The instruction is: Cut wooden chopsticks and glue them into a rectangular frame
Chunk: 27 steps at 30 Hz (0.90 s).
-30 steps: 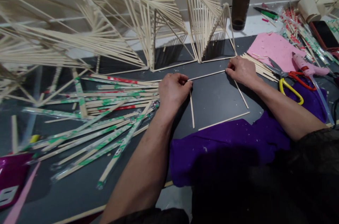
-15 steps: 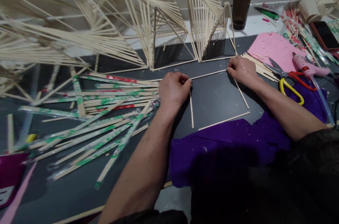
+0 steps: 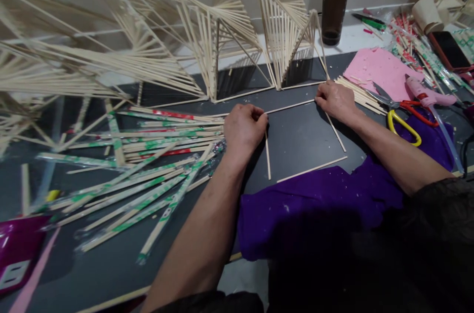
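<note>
Both hands are at the ends of a thin wooden stick (image 3: 291, 106) lying across the dark table. My left hand (image 3: 245, 128) has its thumb and fingers closed at the stick's left end, where a second stick (image 3: 268, 155) runs toward me. At the right end, my right hand (image 3: 336, 100) pinches the corner with a third stick (image 3: 336, 133) slanting toward me. A fourth stick (image 3: 312, 170) lies nearest me, beside the purple cloth (image 3: 296, 204). Together the four sticks outline a rough square. My fingers cover the two far corners.
Stick structures (image 3: 287, 31) stand along the back, near a bottle (image 3: 334, 7). Wrapped chopsticks (image 3: 148, 179) spread at the left. Loose sticks (image 3: 365, 97), scissors (image 3: 402, 105), a pink glue gun (image 3: 427, 93) and pink cloth (image 3: 381, 71) lie at the right.
The camera view has shifted slightly, so the background sits a little lower. Both hands keep their places at the stick's ends.
</note>
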{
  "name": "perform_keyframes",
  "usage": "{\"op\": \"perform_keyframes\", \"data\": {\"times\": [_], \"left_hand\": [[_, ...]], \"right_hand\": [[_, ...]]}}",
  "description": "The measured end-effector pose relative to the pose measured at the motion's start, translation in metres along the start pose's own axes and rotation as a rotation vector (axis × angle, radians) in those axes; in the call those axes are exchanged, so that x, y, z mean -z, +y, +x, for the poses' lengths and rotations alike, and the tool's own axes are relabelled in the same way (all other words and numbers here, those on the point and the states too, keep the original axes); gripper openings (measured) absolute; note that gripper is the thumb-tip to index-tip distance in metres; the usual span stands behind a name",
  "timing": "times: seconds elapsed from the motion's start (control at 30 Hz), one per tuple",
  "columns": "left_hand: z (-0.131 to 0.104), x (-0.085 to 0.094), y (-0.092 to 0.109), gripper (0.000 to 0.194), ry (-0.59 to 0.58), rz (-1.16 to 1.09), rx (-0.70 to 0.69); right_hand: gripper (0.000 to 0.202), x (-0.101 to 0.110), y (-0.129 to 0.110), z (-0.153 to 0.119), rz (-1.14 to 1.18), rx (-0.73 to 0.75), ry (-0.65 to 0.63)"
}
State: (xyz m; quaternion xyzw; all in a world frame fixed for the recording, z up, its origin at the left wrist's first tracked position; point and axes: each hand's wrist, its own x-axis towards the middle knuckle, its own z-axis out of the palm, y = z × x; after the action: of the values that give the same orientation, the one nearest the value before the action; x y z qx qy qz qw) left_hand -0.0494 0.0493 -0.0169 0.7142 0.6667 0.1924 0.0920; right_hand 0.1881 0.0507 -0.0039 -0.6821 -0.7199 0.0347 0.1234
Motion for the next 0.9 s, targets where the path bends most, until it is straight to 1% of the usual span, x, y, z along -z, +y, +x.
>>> {"op": "perform_keyframes", "data": {"times": [0.17, 0.3, 0.37, 0.5, 0.57, 0.67, 0.9], "left_hand": [[0.001, -0.003, 0.000, 0.017, 0.019, 0.020, 0.006], [0.002, -0.002, -0.001, 0.027, 0.025, -0.015, 0.024], [0.002, -0.001, -0.003, 0.031, 0.008, -0.106, 0.069], [0.000, 0.001, -0.008, 0.037, -0.037, -0.412, 0.221], [-0.001, 0.001, -0.010, 0.042, -0.044, -0.482, 0.249], [-0.003, 0.001, -0.011, 0.044, -0.047, -0.414, 0.211], [-0.002, 0.000, -0.011, 0.036, 0.011, -0.147, 0.061]], "right_hand": [[0.026, -0.002, 0.002, -0.001, -0.002, -0.005, 0.009], [0.026, -0.001, 0.004, -0.001, 0.036, -0.011, 0.017], [0.028, 0.001, 0.006, -0.001, 0.055, -0.016, 0.008], [0.030, 0.002, 0.008, -0.002, 0.043, -0.027, -0.006], [0.031, 0.002, 0.008, -0.002, 0.024, -0.026, -0.006], [0.031, 0.001, 0.009, -0.003, 0.014, -0.008, -0.004], [0.030, -0.002, 0.011, -0.002, 0.039, 0.008, -0.008]]}}
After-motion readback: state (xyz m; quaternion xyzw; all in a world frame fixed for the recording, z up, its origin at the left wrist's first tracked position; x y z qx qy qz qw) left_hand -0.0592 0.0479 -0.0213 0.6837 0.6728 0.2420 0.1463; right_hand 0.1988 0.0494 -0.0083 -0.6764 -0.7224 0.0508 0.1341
